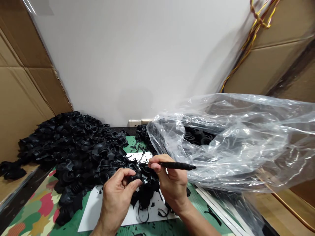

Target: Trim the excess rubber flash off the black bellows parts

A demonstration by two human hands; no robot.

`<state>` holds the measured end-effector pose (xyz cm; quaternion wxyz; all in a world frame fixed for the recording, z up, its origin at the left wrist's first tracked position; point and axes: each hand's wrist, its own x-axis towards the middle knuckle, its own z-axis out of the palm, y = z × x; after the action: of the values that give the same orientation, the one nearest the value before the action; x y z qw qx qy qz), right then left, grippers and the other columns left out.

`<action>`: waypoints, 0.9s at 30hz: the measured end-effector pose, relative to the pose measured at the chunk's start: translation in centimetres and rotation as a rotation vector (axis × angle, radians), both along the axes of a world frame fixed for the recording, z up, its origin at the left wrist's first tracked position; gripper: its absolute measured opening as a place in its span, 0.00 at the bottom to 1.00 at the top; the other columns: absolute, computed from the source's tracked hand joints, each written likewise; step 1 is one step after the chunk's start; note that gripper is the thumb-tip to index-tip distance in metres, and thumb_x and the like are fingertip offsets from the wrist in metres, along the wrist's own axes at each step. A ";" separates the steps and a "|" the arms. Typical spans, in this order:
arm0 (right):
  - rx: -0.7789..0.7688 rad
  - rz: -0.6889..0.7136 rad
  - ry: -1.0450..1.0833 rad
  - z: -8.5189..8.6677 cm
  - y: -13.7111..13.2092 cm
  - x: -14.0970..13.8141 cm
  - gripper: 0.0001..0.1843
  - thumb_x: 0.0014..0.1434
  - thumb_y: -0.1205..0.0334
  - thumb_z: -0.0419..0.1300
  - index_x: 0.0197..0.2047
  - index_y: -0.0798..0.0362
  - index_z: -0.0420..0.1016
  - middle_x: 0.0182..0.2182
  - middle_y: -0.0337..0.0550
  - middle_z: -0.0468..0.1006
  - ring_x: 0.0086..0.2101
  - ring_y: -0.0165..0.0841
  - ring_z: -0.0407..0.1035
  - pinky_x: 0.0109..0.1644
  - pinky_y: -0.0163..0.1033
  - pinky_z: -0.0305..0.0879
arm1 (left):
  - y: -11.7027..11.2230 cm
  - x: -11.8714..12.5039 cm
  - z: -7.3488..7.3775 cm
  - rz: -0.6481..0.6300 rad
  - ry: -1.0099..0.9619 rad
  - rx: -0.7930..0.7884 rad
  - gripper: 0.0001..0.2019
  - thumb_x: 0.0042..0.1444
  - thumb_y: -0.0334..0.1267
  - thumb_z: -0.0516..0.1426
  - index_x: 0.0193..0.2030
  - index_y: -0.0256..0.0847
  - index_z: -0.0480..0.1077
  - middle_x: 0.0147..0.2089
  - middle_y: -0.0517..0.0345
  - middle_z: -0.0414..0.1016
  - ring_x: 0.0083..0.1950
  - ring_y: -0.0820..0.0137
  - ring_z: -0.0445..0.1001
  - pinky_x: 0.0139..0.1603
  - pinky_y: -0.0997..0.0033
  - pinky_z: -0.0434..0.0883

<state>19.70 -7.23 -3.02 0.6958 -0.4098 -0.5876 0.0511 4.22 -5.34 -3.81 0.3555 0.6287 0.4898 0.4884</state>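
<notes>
Between the thumb and fingers of my left hand (117, 193) is a black ribbed rubber part (134, 178), partly hidden by the fingers. My right hand (171, 180) pinches a black pen-like tool (176, 165), its handle pointing right; I cannot make out its tip, which is close to the rubber part. Under both hands lies a white sheet (90, 209) with black scraps and a thin black ring (143, 214) on it. To the left, a large heap of black rubber parts (81, 144) reaches up to the sheet.
A clear plastic bag (236, 147) with black ribbed parts inside stands at the right. Cardboard (24, 75) walls the left side, with more cardboard (280, 59) at the right. Twisted yellow and red wires (253, 36) hang there. A white wall (128, 59) closes the back.
</notes>
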 end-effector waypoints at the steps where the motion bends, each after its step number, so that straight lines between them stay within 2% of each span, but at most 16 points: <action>1: -0.023 0.019 0.025 -0.1 0.1 0.1 0.05 0.62 0.67 0.56 0.37 0.51 0.73 0.29 0.41 0.77 0.29 0.33 0.73 0.33 0.39 0.72 | 0.0 0.0 0.1 0.008 0.005 0.005 0.06 0.41 0.38 0.65 0.28 0.42 0.75 0.24 0.64 0.70 0.23 0.74 0.65 0.24 0.76 0.66; 6: -0.106 0.194 0.159 -0.4 0.0 0.0 0.05 0.62 0.62 0.57 0.36 0.51 0.73 0.30 0.42 0.76 0.29 0.34 0.73 0.34 0.41 0.72 | -0.1 0.0 0.4 0.017 0.013 -0.017 0.07 0.41 0.40 0.65 0.28 0.41 0.75 0.24 0.63 0.70 0.23 0.73 0.65 0.24 0.75 0.67; 10: -0.084 0.278 0.133 0.0 -0.3 -0.3 0.05 0.63 0.61 0.56 0.36 0.51 0.72 0.29 0.43 0.75 0.30 0.34 0.72 0.33 0.40 0.71 | -0.1 -0.1 0.2 0.002 0.018 -0.060 0.08 0.42 0.41 0.64 0.28 0.41 0.75 0.23 0.63 0.70 0.23 0.73 0.65 0.24 0.74 0.66; 20: -0.064 0.269 -0.010 0.1 -0.4 -0.9 0.09 0.64 0.58 0.55 0.37 0.52 0.73 0.28 0.42 0.75 0.28 0.32 0.71 0.31 0.37 0.69 | -0.1 -0.1 0.2 -0.014 0.022 -0.035 0.10 0.42 0.43 0.66 0.27 0.40 0.75 0.22 0.64 0.67 0.22 0.74 0.62 0.22 0.76 0.63; 27: -0.039 0.257 -0.040 0.2 -0.4 -1.0 0.08 0.64 0.60 0.55 0.37 0.52 0.73 0.28 0.43 0.75 0.28 0.33 0.71 0.31 0.38 0.69 | -0.1 -0.1 0.2 -0.021 0.001 -0.079 0.11 0.42 0.44 0.66 0.28 0.40 0.75 0.22 0.64 0.68 0.23 0.74 0.63 0.23 0.76 0.64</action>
<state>18.74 -7.60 -2.86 0.6636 -0.3454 -0.6479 0.1433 4.10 -5.43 -3.59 0.3847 0.6197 0.5021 0.4646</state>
